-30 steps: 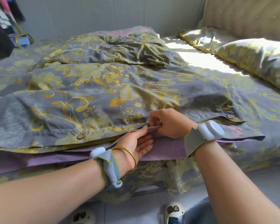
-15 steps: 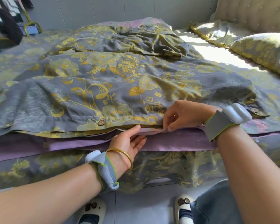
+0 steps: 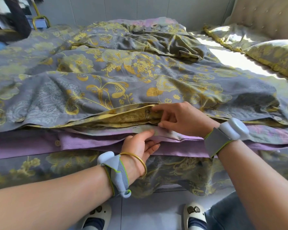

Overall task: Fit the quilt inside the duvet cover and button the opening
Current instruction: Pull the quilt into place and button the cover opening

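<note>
Single view, worn on the person's head, tilted forward and down across the bed (image 3: 226, 53) from its near edge. Wide lens, very close: left hand (image 3: 140, 144) and right hand (image 3: 179, 117) sit dead centre on the duvet cover (image 3: 123, 83), forearms filling 7 and 5 o'clock. Slippers (image 3: 98, 214) at 6 o'clock, pillow (image 3: 273, 53) at 2, wall (image 3: 140, 9) at 12.

Your bed (image 3: 223, 52) carries the floral duvet cover (image 3: 106, 80), spread rumpled across it, w/ a pillow (image 3: 273, 55) at far right.
</note>
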The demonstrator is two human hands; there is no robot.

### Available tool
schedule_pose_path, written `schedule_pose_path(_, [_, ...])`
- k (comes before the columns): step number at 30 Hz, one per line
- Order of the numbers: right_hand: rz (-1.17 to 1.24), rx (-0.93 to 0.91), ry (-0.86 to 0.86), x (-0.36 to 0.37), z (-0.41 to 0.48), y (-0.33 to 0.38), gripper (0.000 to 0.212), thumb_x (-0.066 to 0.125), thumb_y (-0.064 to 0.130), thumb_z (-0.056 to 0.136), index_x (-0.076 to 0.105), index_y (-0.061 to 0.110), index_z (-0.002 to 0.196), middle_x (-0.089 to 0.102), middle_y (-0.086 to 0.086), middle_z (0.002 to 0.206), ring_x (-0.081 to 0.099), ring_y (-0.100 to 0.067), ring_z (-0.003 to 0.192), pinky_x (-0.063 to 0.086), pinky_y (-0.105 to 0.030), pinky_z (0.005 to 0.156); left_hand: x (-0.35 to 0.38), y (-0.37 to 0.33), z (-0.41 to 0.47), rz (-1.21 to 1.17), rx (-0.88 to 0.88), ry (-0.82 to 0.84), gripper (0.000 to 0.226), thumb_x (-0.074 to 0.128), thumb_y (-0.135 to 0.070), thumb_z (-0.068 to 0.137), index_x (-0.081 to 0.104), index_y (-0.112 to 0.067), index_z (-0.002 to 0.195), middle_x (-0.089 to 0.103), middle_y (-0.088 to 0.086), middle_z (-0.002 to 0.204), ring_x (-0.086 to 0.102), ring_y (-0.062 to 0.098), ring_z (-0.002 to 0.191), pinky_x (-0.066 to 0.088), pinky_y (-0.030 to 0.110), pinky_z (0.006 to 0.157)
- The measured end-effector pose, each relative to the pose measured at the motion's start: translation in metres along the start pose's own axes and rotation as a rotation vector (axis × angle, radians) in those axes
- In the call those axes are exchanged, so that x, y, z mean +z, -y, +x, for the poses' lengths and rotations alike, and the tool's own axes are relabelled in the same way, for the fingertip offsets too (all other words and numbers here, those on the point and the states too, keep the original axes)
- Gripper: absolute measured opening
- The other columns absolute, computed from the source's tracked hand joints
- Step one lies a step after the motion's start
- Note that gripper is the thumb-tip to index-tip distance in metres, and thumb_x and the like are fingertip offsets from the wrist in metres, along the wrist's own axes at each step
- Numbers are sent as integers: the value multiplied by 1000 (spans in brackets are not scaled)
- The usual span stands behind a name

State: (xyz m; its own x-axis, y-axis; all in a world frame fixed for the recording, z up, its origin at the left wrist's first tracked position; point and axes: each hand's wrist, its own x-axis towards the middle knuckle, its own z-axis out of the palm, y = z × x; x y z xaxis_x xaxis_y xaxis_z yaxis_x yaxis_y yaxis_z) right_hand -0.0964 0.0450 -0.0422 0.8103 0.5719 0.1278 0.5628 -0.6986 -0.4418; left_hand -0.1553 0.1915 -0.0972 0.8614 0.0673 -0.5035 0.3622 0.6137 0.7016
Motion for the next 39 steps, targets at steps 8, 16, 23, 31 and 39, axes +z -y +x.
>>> schedule_pose_path(8, [103, -152, -29, 12, 6, 15, 20, 72, 17, 80, 72, 21, 100, 72, 14, 92, 68, -4, 81, 55, -27, 80, -1, -5, 4, 15, 32, -21, 30, 53, -7, 91, 52, 1, 120, 54, 14, 86, 57, 20, 59, 52, 21, 43])
schedule_pose_path(16, [47, -151, 15, 15, 8, 13, 15, 72, 19, 79, 73, 24, 93, 70, 11, 86, 66, -3, 76, 54, -22, 73, -6, -11, -1, 39, 59, 51, 13, 56, -5, 89, 60, 1, 101, 68, 15, 82, 69, 17, 57, 57, 24, 53])
schedule_pose_path(23, [-30, -87, -33, 18, 10, 11, 11, 66, 20, 82, 73, 25, 89, 71, 11, 76, 65, -2, 71, 54, -24, 72, -17, -10, -2, 49, 46, 15, 6, 58, -6, 90, 58, -4, 96, 66, 9, 68, 64, 12, 46, 57, 23, 50])
schedule_pose_path(31, [-61, -153, -106, 35, 19, 20, 14, 67, 29, 79, 70, 28, 92, 68, 12, 81, 63, -6, 72, 53, -30, 71, -23, -17, -3, 91, 48, 15, 8, 53, -12, 94, 60, -10, 90, 69, 4, 58, 67, 11, 48, 52, 18, 43])
schedule_pose_path(39, [213, 73, -224, 36, 35, 20, 8, 66, 21, 88, 68, 28, 85, 72, 7, 76, 61, -6, 68, 44, -14, 64, -26, -27, -3, 77, 64, 38, 6, 55, -11, 93, 60, -8, 96, 71, 5, 61, 69, 14, 53, 54, 21, 47])
